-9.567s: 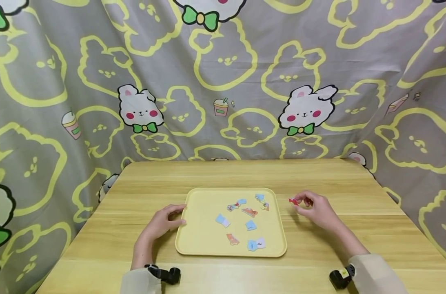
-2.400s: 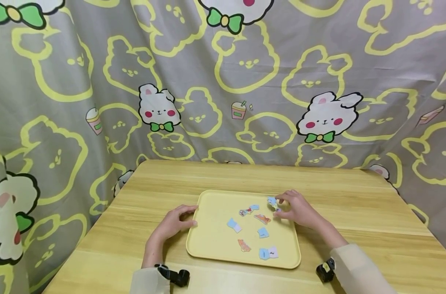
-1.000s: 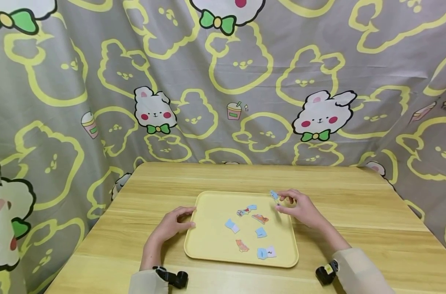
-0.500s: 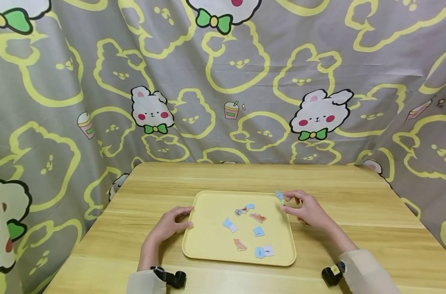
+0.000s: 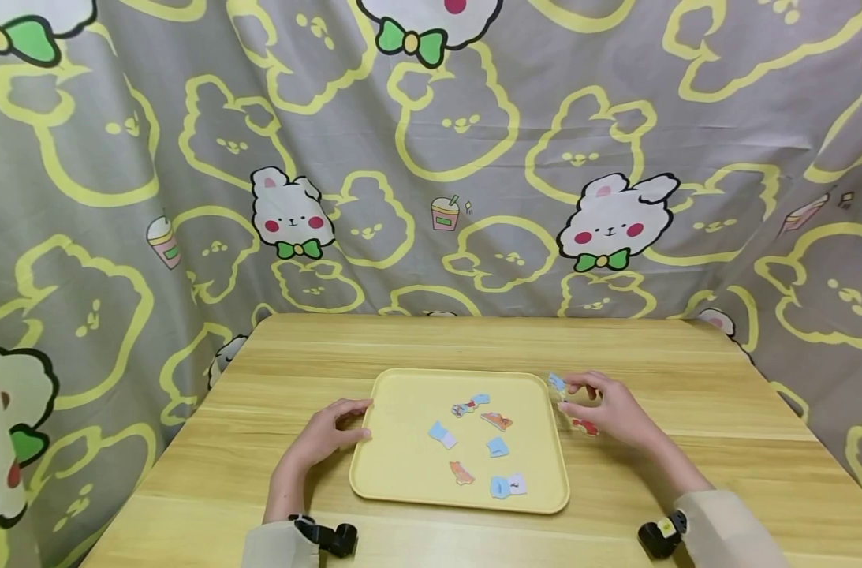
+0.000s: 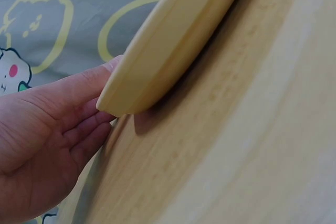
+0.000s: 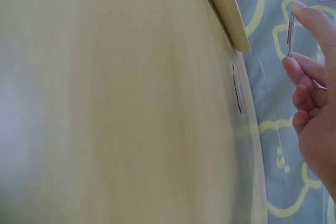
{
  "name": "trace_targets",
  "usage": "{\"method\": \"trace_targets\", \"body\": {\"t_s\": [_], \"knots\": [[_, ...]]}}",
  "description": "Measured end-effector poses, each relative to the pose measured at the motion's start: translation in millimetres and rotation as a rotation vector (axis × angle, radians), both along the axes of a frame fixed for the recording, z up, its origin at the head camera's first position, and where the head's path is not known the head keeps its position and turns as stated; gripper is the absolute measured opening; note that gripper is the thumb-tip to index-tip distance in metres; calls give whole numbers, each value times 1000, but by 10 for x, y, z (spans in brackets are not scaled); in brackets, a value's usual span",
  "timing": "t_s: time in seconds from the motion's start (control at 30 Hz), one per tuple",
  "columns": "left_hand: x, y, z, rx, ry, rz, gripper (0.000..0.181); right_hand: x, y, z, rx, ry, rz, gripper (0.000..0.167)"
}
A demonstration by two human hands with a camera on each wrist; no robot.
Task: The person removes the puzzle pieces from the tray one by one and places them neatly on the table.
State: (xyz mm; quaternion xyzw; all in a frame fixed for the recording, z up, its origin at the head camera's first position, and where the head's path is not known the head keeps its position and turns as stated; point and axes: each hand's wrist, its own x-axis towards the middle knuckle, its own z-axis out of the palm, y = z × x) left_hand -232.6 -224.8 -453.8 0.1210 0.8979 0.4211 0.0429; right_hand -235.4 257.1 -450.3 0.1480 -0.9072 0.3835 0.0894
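The right hand (image 5: 608,406) pinches a blue puzzle piece (image 5: 557,383) between thumb and fingertips, just off the tray's right edge; in the right wrist view the piece (image 7: 290,34) shows edge-on, above the table. Below that hand a red piece (image 5: 584,427) lies on the wood. The left hand (image 5: 322,436) touches the left rim of the yellow tray (image 5: 363,465); in the left wrist view its thumb lies against the tray's side (image 6: 157,51), with the other fingers loosely bent behind. Several blue, orange and mixed pieces lie on the tray, among them an orange one (image 5: 462,473).
The wooden table (image 5: 431,343) reaches back to a grey curtain (image 5: 374,142) with yellow outlines and white rabbits. Black wrist cameras sit on both wrists, the left one (image 5: 331,538) near the tray's front left corner.
The right hand took up the blue piece from the tray's upper right corner and moved right, past the rim. The red piece it held earlier now lies on the table. The left hand stays at the tray.
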Motion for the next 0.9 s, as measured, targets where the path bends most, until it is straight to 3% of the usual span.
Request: {"method": "trace_targets", "body": {"t_s": [0.57,0.9], "knots": [[7,-9,13,-14,11,-30,53,109,294,-8,42,-12,-36,43],[6,-2,-3,-7,0,-15,53,181,424,-11,79,-3,-48,43]]}}
